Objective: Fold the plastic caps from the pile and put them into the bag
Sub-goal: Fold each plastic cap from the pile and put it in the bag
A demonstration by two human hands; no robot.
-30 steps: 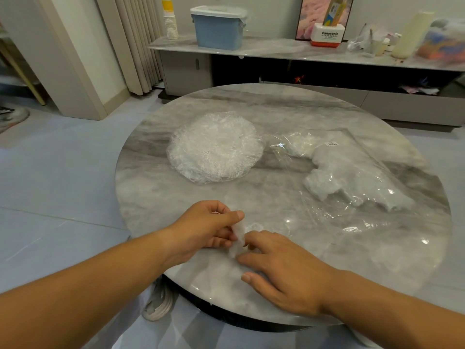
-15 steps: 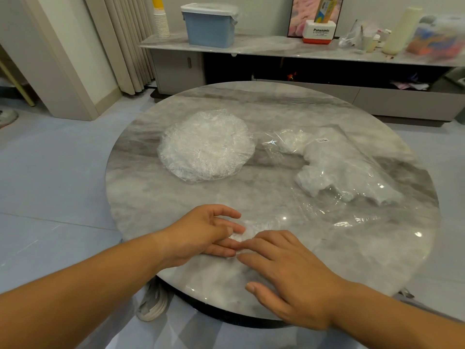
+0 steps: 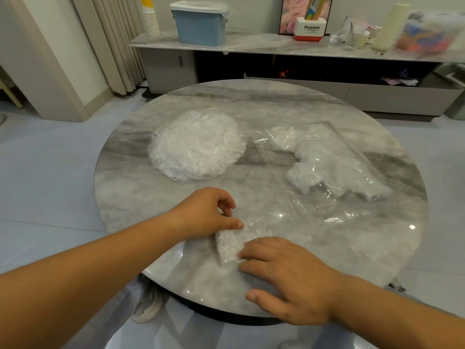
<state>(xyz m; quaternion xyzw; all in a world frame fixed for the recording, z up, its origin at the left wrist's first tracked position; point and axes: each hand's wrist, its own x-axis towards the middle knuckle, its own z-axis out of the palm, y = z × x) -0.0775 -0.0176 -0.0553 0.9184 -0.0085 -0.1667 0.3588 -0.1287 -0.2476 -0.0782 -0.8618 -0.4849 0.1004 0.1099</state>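
One folded cap [image 3: 227,248], partly covered: right hand [image 3: 289,278] flat, pressing; left hand [image 3: 206,212] grip unclear.

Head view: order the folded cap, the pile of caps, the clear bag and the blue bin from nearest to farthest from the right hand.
1. folded cap: under the fingertips of the right hand, by the near table edge.
2. clear bag: beyond the hand, on the table's right side.
3. pile of caps: farther across, on the left side.
4. blue bin: off the table, on the far shelf.

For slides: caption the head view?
Left hand and right hand press a folded plastic cap on the table; pile, bag beyond.
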